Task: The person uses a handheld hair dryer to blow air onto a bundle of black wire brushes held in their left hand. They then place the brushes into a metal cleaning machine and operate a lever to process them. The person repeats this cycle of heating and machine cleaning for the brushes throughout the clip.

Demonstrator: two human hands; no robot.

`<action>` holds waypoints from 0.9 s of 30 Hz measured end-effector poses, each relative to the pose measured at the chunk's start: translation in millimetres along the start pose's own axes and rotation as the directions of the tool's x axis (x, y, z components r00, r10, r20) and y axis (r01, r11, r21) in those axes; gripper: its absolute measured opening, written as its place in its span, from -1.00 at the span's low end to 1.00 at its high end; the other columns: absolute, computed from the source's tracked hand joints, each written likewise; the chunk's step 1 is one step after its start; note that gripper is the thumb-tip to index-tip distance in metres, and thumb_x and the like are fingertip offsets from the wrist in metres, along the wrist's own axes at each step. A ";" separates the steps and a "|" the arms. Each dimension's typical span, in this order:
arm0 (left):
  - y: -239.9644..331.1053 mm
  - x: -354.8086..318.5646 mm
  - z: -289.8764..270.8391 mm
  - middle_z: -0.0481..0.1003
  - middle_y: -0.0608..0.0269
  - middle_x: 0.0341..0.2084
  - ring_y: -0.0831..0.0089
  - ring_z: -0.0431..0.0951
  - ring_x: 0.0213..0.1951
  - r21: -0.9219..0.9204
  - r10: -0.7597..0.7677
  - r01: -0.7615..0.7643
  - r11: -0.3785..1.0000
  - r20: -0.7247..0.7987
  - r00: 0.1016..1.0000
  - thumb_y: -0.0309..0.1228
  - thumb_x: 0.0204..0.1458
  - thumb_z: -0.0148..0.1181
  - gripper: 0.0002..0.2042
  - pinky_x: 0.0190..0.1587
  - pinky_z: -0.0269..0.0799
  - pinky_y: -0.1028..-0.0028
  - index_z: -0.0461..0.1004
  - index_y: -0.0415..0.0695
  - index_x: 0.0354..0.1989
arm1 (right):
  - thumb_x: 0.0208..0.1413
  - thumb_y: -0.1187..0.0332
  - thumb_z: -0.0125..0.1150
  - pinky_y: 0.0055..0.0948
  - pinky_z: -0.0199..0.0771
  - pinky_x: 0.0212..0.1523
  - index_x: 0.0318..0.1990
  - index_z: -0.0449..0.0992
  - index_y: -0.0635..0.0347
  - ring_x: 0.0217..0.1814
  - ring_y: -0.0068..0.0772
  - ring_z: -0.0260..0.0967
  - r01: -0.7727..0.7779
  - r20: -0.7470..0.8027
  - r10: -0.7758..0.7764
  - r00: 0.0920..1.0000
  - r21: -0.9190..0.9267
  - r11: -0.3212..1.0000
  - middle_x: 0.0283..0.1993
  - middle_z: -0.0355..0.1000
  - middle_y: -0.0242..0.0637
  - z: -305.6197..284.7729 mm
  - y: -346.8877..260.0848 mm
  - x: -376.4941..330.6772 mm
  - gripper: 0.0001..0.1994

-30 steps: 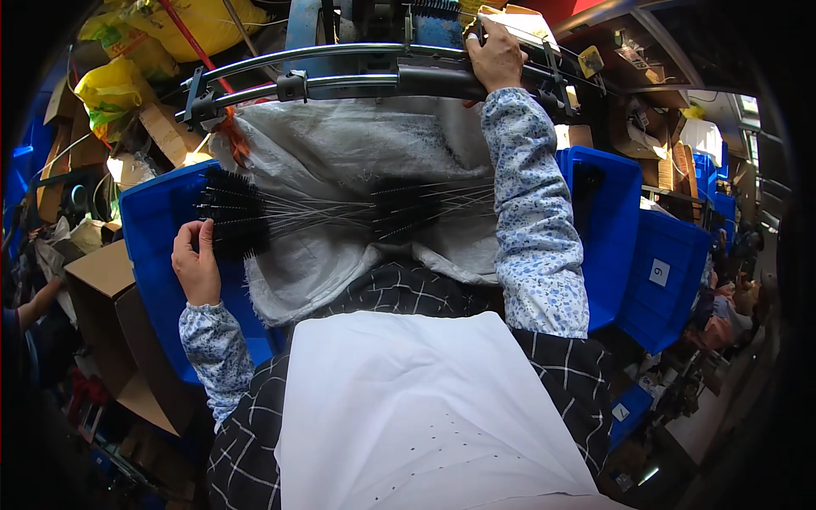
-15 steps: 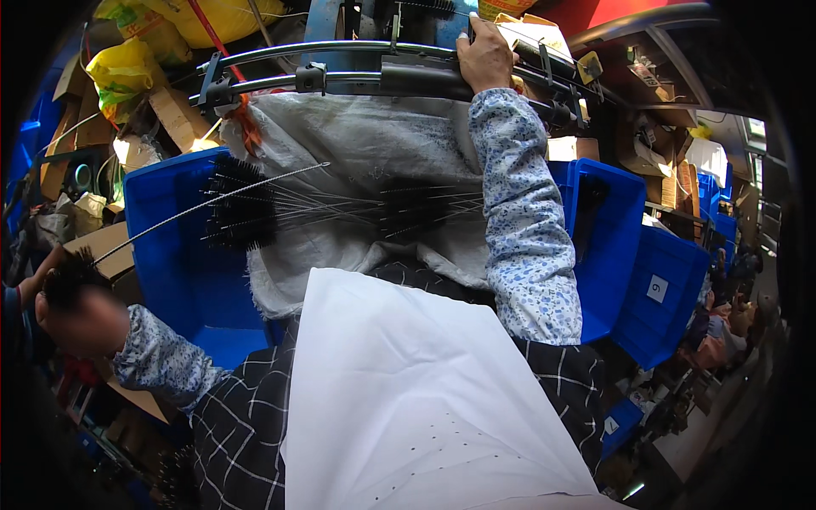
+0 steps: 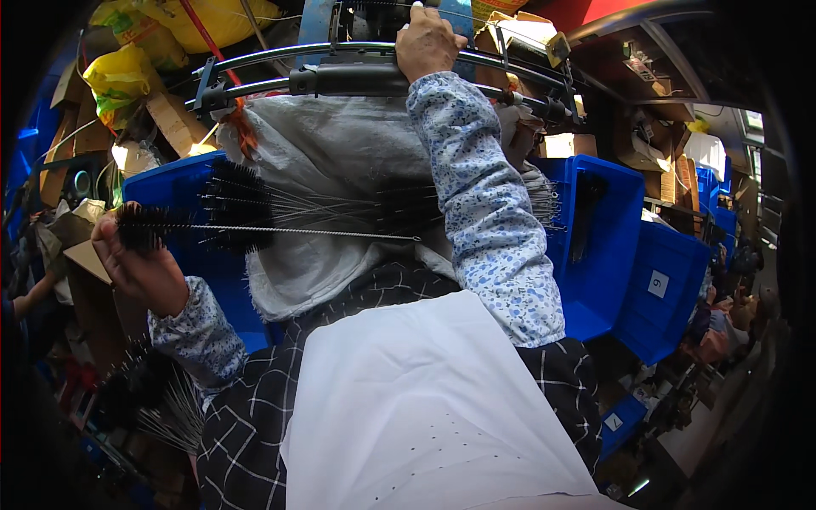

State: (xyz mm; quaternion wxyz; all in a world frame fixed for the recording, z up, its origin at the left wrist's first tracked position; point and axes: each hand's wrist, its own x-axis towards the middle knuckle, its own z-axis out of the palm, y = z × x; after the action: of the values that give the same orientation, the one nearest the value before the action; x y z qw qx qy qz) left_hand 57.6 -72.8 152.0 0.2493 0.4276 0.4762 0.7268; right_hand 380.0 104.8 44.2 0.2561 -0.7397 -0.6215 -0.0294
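My left hand (image 3: 140, 268) grips a wire brush (image 3: 149, 228) by its black bristled head. The brush's twisted wire stem stretches right across my lap and ends in a small loop. My right hand (image 3: 427, 44) is closed over the sliding carriage of a rail frame, beside a black sleeve (image 3: 348, 80). Just beyond that hand, part of another dark brush (image 3: 382, 4) shows at the top edge. A bundle of similar brushes (image 3: 238, 204) lies on a whitish woven sack (image 3: 340, 140); my right forearm covers part of it.
Blue bins (image 3: 608, 238) stand on both sides of me. More brushes (image 3: 144, 382) are at lower left. Two curved-looking metal rails (image 3: 263, 59) cross in front. Yellow bags (image 3: 127, 76) and cardboard (image 3: 174, 119) crowd the far left. A person's arm (image 3: 34, 293) shows at the left edge.
My right hand and the black sleeve have moved left along the rails. My left hand has come up and inward, and its brush has swung from a slant to nearly level.
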 end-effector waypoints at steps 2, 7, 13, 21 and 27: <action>-3.7 -4.4 9.0 0.34 0.18 -0.33 0.44 0.38 -0.24 0.224 0.042 -0.046 0.973 0.026 0.999 -0.39 0.05 -0.08 -0.81 -0.19 0.36 0.50 0.30 -0.22 -0.22 | -0.08 0.32 -0.06 -0.12 0.20 -0.20 -0.06 0.32 0.16 -0.19 -0.25 0.30 0.010 0.030 -0.010 1.000 0.008 1.000 -0.20 0.34 -0.28 -4.7 -1.6 -2.1 -0.64; 1.0 -7.0 17.9 0.34 0.24 -0.41 0.50 0.38 -0.30 0.043 -0.064 0.061 0.997 0.051 0.997 -0.35 0.07 -0.11 -0.83 -0.25 0.35 0.56 0.29 -0.19 -0.29 | -0.10 0.30 0.03 -0.12 0.20 -0.16 -0.06 0.31 0.20 -0.14 -0.17 0.28 0.003 0.079 -0.011 0.997 0.095 0.995 -0.18 0.34 -0.19 -17.9 26.5 -1.3 -0.61; -3.7 -7.3 28.9 0.36 0.30 -0.48 0.64 0.36 -0.43 -0.015 -0.051 0.052 0.999 0.095 0.994 -0.39 0.10 -0.14 -0.86 -0.36 0.30 0.67 0.25 -0.21 -0.31 | -0.08 0.17 0.03 -0.09 0.17 -0.10 -0.05 0.35 0.06 -0.05 -0.20 0.27 0.098 0.030 -0.100 0.995 0.080 0.992 -0.11 0.34 -0.24 -2.0 115.5 13.4 -0.61; -12.9 -11.0 51.8 0.32 0.45 -0.60 0.80 0.28 -0.58 0.015 -0.141 0.140 0.990 0.144 0.979 -0.36 0.07 -0.08 -0.86 -0.56 0.17 0.81 0.25 -0.16 -0.31 | 0.04 0.08 -0.12 -0.31 0.23 -0.11 -0.17 0.44 -0.16 -0.10 -0.17 0.28 0.208 0.309 -0.132 0.942 -0.226 0.952 -0.13 0.35 -0.22 -27.5 159.0 57.7 -0.73; -21.9 -18.0 48.8 0.38 0.30 -0.44 0.63 0.41 -0.38 -0.057 -0.215 0.235 0.970 0.245 0.945 -0.40 0.09 -0.13 -0.85 -0.32 0.35 0.65 0.26 -0.21 -0.26 | 0.03 0.31 0.00 -0.45 0.27 -0.15 -0.12 0.38 0.19 -0.17 -0.31 0.33 -0.142 0.575 -0.097 0.813 0.356 0.923 -0.20 0.37 -0.19 -130.1 168.9 -8.1 -0.73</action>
State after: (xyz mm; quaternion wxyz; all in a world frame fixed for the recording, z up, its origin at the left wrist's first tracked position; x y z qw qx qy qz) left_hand 107.7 -54.0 134.1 0.4036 0.4433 0.4572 0.6569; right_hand 571.8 27.2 96.2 0.1934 -0.6559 -0.6541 0.3233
